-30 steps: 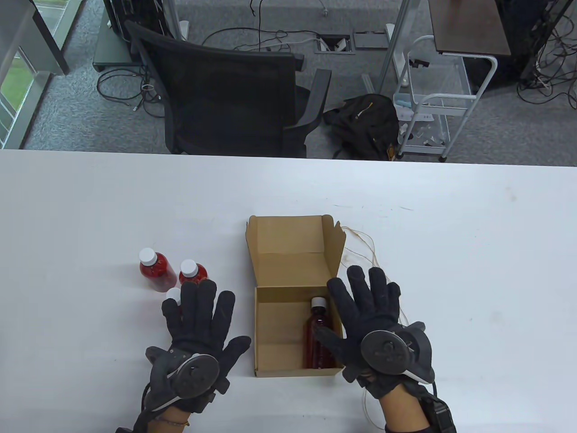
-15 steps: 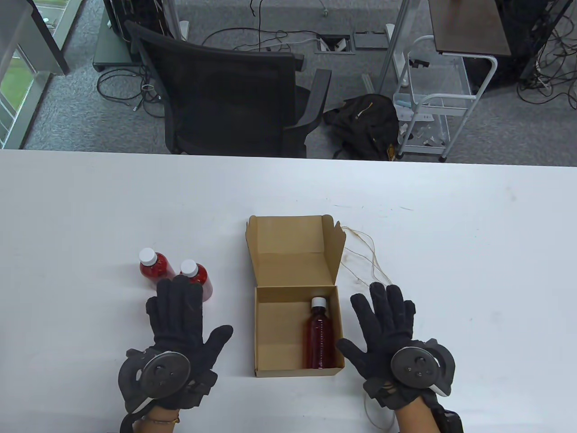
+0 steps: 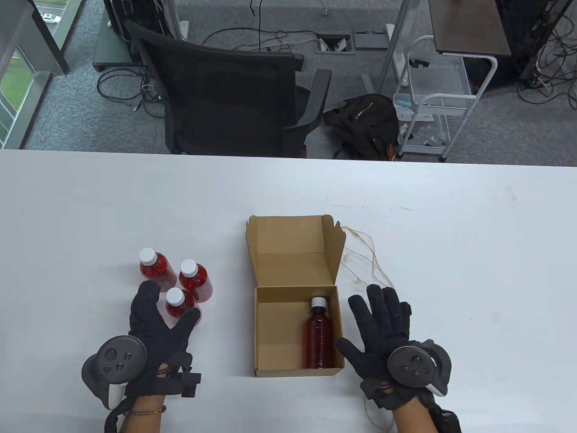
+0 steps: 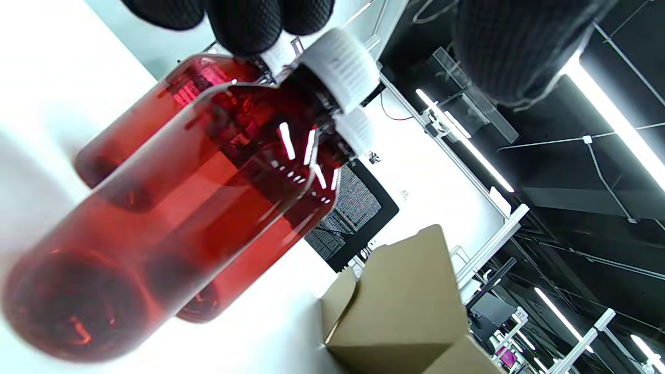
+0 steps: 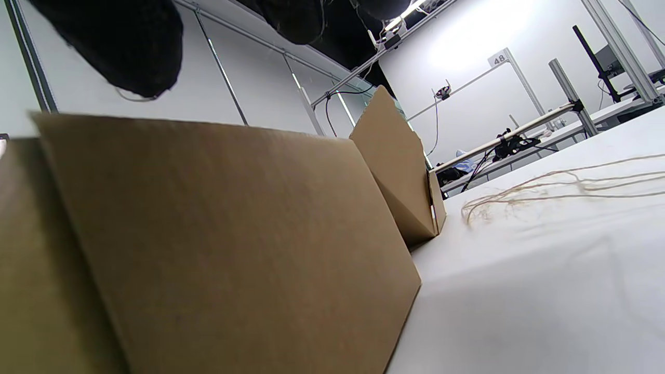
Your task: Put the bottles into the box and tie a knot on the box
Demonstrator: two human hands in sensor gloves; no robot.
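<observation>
Grey carpet (image 3: 496, 131), black office chair (image 3: 225, 90), white cart (image 3: 432, 103)

We wear black knitted sensor gloves on both hands, the left hand (image 3: 155, 324) and the right hand (image 3: 383, 327). A dark grey round tracker with small buttons, trimmed in white, is strapped to the back of each. Black straps and thin wires cross our wrists, and a braided bracelet (image 3: 146, 411) circles the left one.

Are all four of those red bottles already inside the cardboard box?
No. Only one red bottle lies in the cardboard box; three others stand on the table beside the left hand.
</observation>
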